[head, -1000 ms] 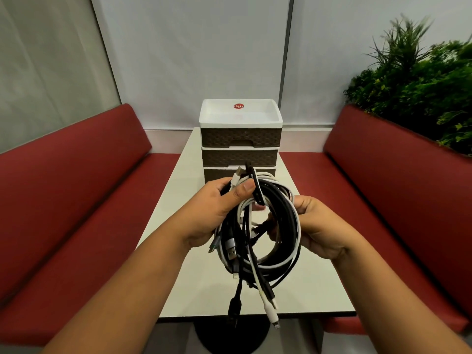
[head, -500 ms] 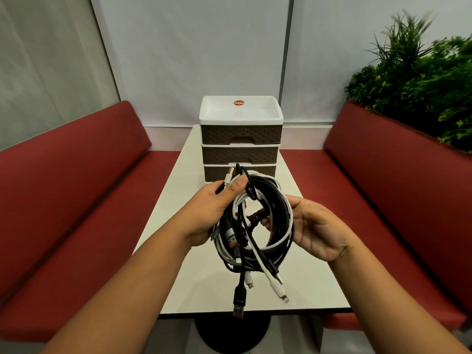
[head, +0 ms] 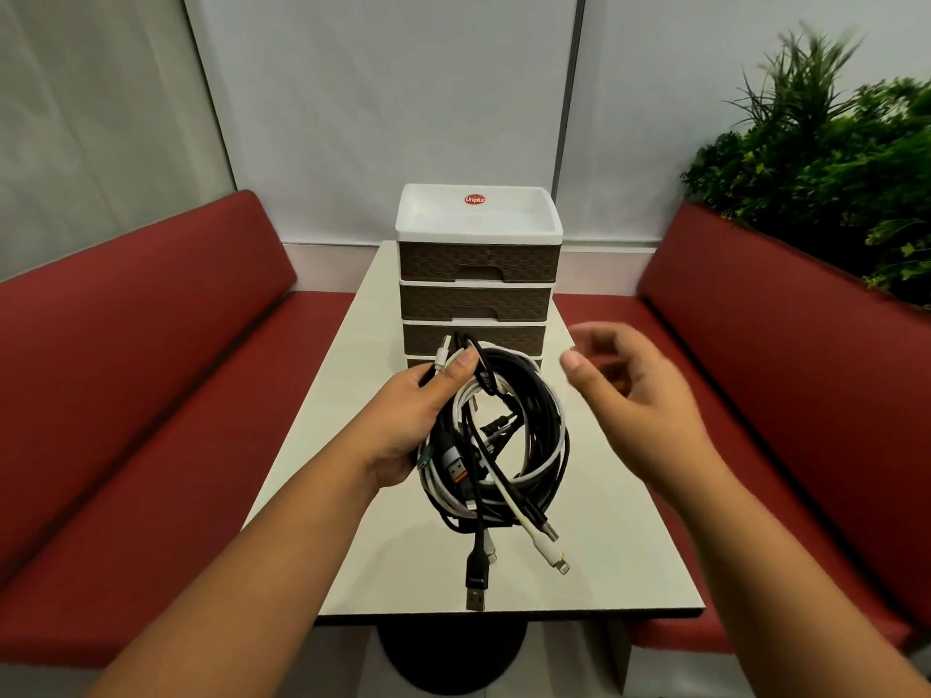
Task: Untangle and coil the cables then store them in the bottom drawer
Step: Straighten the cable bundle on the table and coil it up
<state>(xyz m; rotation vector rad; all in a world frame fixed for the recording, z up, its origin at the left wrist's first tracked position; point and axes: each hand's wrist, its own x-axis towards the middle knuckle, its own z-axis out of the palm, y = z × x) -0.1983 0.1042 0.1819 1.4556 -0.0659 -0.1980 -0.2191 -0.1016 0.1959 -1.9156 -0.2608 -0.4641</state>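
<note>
Left hand (head: 413, 420) holds cables (head: 509, 445); drawer unit (head: 478, 274) reads "Uniplus".

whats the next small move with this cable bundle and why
Probably bring the right hand, which hangs free beside the bundle holding nothing, down to pinch the black USB plug dangling lowest and draw that cable out. The left hand grips the tangled cables alone, and loose ends hang below it.

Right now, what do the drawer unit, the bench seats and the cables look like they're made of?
Drawer unit: likely moulded plastic, with a glossy white frame and brown fronts with a woven-look texture. Bench seats: red padded upholstery with a slight sheen, perhaps vinyl or leatherette. Cables: black and white, probably rubbery plastic jackets, with metal plug tips.
</note>
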